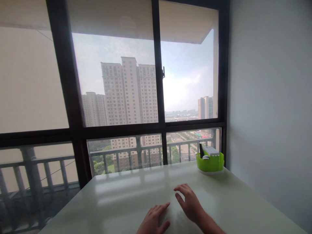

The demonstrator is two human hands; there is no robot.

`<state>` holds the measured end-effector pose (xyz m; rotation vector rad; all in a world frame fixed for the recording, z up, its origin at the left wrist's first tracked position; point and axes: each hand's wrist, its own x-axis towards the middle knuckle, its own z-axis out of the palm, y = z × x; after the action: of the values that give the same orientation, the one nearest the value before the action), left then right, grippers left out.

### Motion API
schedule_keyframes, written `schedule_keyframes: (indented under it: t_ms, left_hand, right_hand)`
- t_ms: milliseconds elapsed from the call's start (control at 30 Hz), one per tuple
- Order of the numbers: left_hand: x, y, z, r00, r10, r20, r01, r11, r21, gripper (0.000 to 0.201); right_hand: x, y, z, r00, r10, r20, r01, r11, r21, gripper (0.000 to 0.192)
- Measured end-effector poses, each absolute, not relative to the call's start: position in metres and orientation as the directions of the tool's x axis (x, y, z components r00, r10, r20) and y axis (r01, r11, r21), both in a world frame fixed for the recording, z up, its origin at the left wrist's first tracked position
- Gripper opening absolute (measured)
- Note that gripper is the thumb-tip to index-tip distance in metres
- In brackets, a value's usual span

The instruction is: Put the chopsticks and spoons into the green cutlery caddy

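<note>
Over the near part of a pale, glossy table (117, 208) are both my hands, with nothing in them. My left hand (154, 220) is low in the view, its fingers stretched forward and its thumb apart. To the right and a bit farther forward, my right hand (189, 202) has its fingers slightly bent, with a gap between thumb and forefinger. The two hands do not touch each other. Whether either one rests on the tabletop or hovers just above it, I cannot tell.
A bright green basket (210, 165) stands at the table's far right corner, holding a black upright item (201, 150) and a white ridged item (211, 150). Behind the table is a dark-framed window (159, 97); a plain wall (268, 113) borders the right side.
</note>
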<state>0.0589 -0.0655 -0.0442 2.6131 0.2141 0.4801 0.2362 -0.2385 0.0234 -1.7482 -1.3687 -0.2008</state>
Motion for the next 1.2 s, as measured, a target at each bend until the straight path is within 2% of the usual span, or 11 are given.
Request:
schedule_keyframes:
  t_ms: [100,200,300,367,467,567,733,867,1067,1200]
  left_hand:
    - [0.057,-0.068,-0.041,0.929,0.244,0.279,0.081,-0.868,0.491,0.061]
    - [0.056,-0.070,-0.037,0.933,0.233,0.274,0.069,-0.864,0.498,0.053]
    - [0.057,-0.070,-0.036,0.934,0.225,0.277,0.058,-0.862,0.503,0.048]
    - [0.058,-0.069,-0.036,0.935,0.217,0.279,0.050,-0.862,0.504,0.047]
    - [0.059,-0.068,-0.036,0.937,0.209,0.279,0.041,-0.861,0.507,0.046]
    - [0.059,-0.068,-0.036,0.938,0.201,0.281,0.031,-0.858,0.512,0.044]
    - [0.059,-0.070,-0.035,0.929,0.220,0.298,0.033,-0.851,0.524,0.041]
    - [0.058,-0.071,-0.032,0.934,0.206,0.292,0.023,-0.850,0.526,0.039]
    - [0.059,-0.070,-0.034,0.929,0.207,0.308,0.013,-0.848,0.530,0.039]
    - [0.058,-0.070,-0.038,0.910,0.271,0.314,0.060,-0.836,0.545,0.043]
  right_hand:
    - [0.280,-0.246,0.055,0.444,0.572,0.690,0.872,-0.099,-0.480,0.027]
    - [0.342,-0.256,0.084,0.493,0.422,0.761,0.869,-0.292,-0.400,0.035]
    - [0.407,-0.272,0.104,0.552,0.255,0.794,0.760,-0.546,-0.353,0.043]
    - [0.446,-0.283,0.111,0.580,0.190,0.792,0.670,-0.665,-0.331,0.049]
    - [0.492,-0.298,0.113,0.690,0.185,0.700,0.563,-0.745,-0.358,0.058]
    - [0.521,-0.304,0.108,0.807,0.211,0.551,0.494,-0.754,-0.434,0.066]
    - [0.537,-0.300,0.091,0.880,0.320,0.350,0.468,-0.707,-0.531,0.076]
    - [0.536,-0.296,0.084,0.884,0.271,0.380,0.452,-0.701,-0.551,0.077]
    - [0.520,-0.290,0.091,0.885,0.211,0.416,0.427,-0.724,-0.542,0.066]
    - [0.488,-0.277,0.095,0.866,0.222,0.448,0.446,-0.748,-0.492,0.061]
